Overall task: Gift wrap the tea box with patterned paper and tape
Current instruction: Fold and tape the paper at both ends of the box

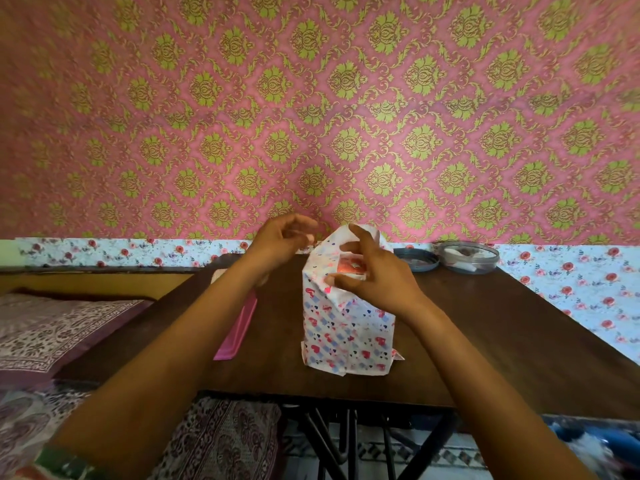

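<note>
The tea box (350, 265) stands upright in the middle of the dark wooden table (485, 341), covered in white patterned paper (346, 337) with red hearts and blue marks. Its red top shows through an unfolded gap at the upper end. My right hand (375, 271) is at that upper end, fingers spread, thumb and fingertips touching the paper flaps. My left hand (280, 244) hovers just left of the box top, fingers loosely curled; it is blurred and may pinch a small clear piece, but I cannot tell what.
A pink flat object (239, 327) lies on the table left of the box, partly under my left forearm. At the back right sit a round clear container (467, 256) and a dark lid (415, 259). A bed with printed cloth (52, 327) is at the left.
</note>
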The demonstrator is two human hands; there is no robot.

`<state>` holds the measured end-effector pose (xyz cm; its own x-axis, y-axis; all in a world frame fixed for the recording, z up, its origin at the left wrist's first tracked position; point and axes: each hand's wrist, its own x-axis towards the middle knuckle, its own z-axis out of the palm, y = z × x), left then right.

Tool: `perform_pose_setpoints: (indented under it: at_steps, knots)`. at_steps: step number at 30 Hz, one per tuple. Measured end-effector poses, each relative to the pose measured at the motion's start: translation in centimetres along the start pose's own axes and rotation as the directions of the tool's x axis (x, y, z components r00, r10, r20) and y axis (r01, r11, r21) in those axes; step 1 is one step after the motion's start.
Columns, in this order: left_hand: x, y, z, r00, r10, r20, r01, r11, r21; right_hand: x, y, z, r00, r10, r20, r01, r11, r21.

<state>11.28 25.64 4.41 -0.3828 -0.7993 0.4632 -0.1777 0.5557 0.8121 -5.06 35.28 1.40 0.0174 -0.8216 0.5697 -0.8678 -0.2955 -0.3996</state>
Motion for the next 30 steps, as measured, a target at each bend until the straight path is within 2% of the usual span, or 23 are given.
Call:
perform_pose_setpoints:
  at_steps: [1, 3, 5, 7, 9, 11, 12, 15, 17, 19, 22, 24, 27, 28, 30]
  knots:
    - [-0.4, 0.2, -0.1, 0.996, 0.084, 0.039, -0.086, 0.996, 0.04, 0.0, 0.0, -0.2, 1.0, -0.003, -0.021, 0.006, 0.993, 0.119]
    - [-0.8, 0.4, -0.1, 0.969, 0.123, 0.214, -0.151, 0.981, 0.122, -0.3, 0.1, -0.8, 0.998, -0.03, -0.056, 0.046, 0.947, 0.319]
    - [-0.9, 0.1, 0.1, 0.937, 0.105, 0.333, -0.178, 0.964, 0.199, -0.8, 0.1, -1.6, 0.99, -0.062, -0.123, 0.102, 0.928, 0.357]
    - [-0.8, -0.1, 0.4, 0.94, 0.105, 0.325, -0.18, 0.961, 0.21, -1.4, 0.6, -2.6, 0.981, -0.099, -0.164, 0.143, 0.948, 0.284]
    - [-0.6, -0.2, 0.7, 0.952, 0.109, 0.286, -0.18, 0.955, 0.235, -1.7, 1.4, -3.4, 0.981, -0.166, -0.103, 0.176, 0.98, 0.091]
    - [-0.5, 0.0, 0.7, 0.961, 0.057, 0.272, -0.123, 0.964, 0.234, -1.3, 2.5, -4.1, 0.971, -0.236, -0.039, 0.228, 0.963, -0.144]
    - [-0.3, 0.2, 0.6, 0.962, 0.021, 0.271, -0.08, 0.975, 0.208, -0.8, 2.8, -4.6, 0.965, -0.257, -0.046, 0.243, 0.948, -0.204]
    - [-0.1, 0.6, 0.4, 0.966, -0.042, 0.256, -0.009, 0.981, 0.194, 0.6, 2.7, -6.2, 0.943, -0.308, -0.122, 0.273, 0.931, -0.24]
    - [-0.1, 0.5, 0.3, 0.963, -0.062, 0.264, -0.001, 0.973, 0.232, 1.3, 2.5, -6.8, 0.944, -0.302, -0.131, 0.278, 0.945, -0.174]
    - [-0.3, 0.3, 0.2, 0.948, -0.08, 0.309, 0.005, 0.972, 0.236, 1.4, 1.8, -6.4, 0.947, -0.249, -0.202, 0.249, 0.968, -0.027]
    - [-0.4, 0.4, 0.2, 0.94, -0.093, 0.329, 0.031, 0.981, 0.19, 0.9, 1.5, -5.4, 0.899, -0.117, -0.422, 0.219, 0.955, 0.201]
    - [-0.2, 0.2, 0.3, 0.94, -0.1, 0.326, 0.038, 0.981, 0.193, 0.1, 1.6, -4.8, 0.884, 0.002, -0.467, 0.165, 0.934, 0.317]
    - [0.0, -0.1, 0.3, 0.939, -0.078, 0.335, 0.021, 0.985, 0.172, -1.9, 2.3, -3.6, 0.904, 0.25, -0.347, -0.052, 0.869, 0.492]
    - [-0.1, 0.0, 0.4, 0.938, -0.067, 0.342, 0.015, 0.988, 0.151, -2.7, 2.7, -3.0, 0.913, 0.298, -0.279, -0.115, 0.844, 0.524]
    - [0.0, -0.3, 0.6, 0.94, -0.055, 0.336, 0.02, 0.994, 0.107, -3.9, 3.2, -1.3, 0.942, 0.29, -0.17, -0.15, 0.814, 0.561]
